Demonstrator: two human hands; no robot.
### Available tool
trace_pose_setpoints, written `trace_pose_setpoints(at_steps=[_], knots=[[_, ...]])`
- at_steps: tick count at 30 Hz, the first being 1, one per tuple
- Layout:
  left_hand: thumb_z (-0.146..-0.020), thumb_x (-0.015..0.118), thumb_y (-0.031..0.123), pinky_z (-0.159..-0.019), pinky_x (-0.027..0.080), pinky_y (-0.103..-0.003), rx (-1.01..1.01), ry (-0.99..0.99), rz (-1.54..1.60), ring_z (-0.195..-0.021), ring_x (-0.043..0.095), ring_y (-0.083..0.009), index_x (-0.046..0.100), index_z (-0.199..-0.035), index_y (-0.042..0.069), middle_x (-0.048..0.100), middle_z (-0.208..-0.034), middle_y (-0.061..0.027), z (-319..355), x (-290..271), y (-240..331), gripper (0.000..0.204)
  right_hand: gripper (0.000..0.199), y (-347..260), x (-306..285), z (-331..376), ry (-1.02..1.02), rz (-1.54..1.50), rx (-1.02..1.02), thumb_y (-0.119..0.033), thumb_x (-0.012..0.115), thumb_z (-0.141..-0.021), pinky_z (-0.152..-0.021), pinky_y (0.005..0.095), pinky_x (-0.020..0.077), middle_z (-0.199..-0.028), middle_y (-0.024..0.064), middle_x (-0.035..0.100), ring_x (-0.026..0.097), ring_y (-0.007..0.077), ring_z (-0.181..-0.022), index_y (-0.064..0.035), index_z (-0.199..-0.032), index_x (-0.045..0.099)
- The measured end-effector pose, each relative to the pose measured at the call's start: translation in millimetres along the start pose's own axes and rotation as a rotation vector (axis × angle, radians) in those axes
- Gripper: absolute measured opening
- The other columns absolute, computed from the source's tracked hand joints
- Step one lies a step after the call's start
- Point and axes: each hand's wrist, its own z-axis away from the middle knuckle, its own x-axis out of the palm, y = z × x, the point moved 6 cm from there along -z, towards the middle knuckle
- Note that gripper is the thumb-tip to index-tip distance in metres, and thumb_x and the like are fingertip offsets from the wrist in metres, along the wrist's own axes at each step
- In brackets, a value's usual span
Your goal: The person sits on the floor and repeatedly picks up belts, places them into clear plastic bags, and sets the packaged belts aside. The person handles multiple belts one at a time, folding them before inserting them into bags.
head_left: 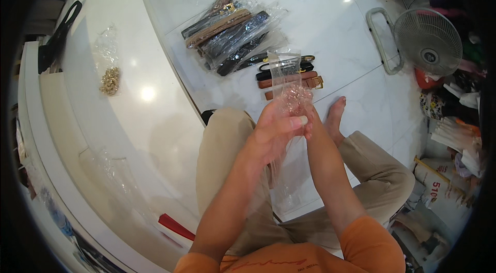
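In front of my lap I hold a long clear plastic bag (pixel 285 70). One end stretches away over the belts and the other hangs down between my legs. My left hand (pixel 276 131) is closed round its middle, thumb on top. My right hand (pixel 300 103) holds the bag just beyond, partly seen through crinkled film with bright glints; whether anything lies inside, I cannot tell. Just past my hands, a brown belt (pixel 264 83) with a gold buckle and a black belt (pixel 263 75) lie folded on the floor.
Several belts in clear bags (pixel 227 33) lie piled on the tiles. On the white counter (pixel 150 123) at left rests a clear bag of gold-coloured pieces (pixel 110 82), with a red strip (pixel 176 226) nearer me. A grey fan (pixel 428 41) stands at right beside heaped clothes (pixel 457 133).
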Motion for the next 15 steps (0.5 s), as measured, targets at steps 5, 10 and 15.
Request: trace_pose_setpoints(at_steps=[5, 10, 15], knots=[[-0.081, 0.075, 0.028, -0.08, 0.048, -0.04, 0.004, -0.022, -0.014, -0.091, 0.057, -0.0211, 0.047, -0.14, 0.007, 0.058, -0.108, -0.0097, 3.5, -1.6, -7.1, 0.068, 0.034, -88.3, -17.0, 73.5, -0.12, 0.004, -0.106, -0.019, 0.083, -0.087, -0.09, 0.0435, 0.0535, -0.111, 0.005, 0.069, 0.064, 0.0207, -0.103, -0.0071, -0.114, 0.066], [-0.081, 0.074, 0.033, -0.078, 0.046, -0.04, -0.013, -0.137, 0.002, -0.09, 0.056, -0.021, 0.048, -0.138, 0.008, 0.057, -0.106, -0.0088, 17.6, 17.2, -13.1, 0.067, 0.037, -262.0, -42.1, 199.7, -0.255, -0.183, -0.549, -0.028, 0.08, -0.092, -0.098, 0.0445, 0.0439, -0.113, -0.001, 0.068, 0.058, 0.0152, -0.11, -0.0119, -0.121, 0.063], [-0.08, 0.074, 0.035, -0.077, 0.045, -0.038, -0.11, -0.344, 0.04, -0.091, 0.055, -0.022, 0.048, -0.138, 0.008, 0.055, -0.102, -0.0088, 38.4, 53.7, -36.9, 0.069, 0.027, -371.6, -70.1, 392.0, -0.53, -0.206, -0.999, -0.023, 0.076, -0.096, -0.088, 0.0343, 0.0485, -0.104, 0.0027, 0.069, 0.063, 0.0139, -0.094, -0.0072, -0.114, 0.063]])
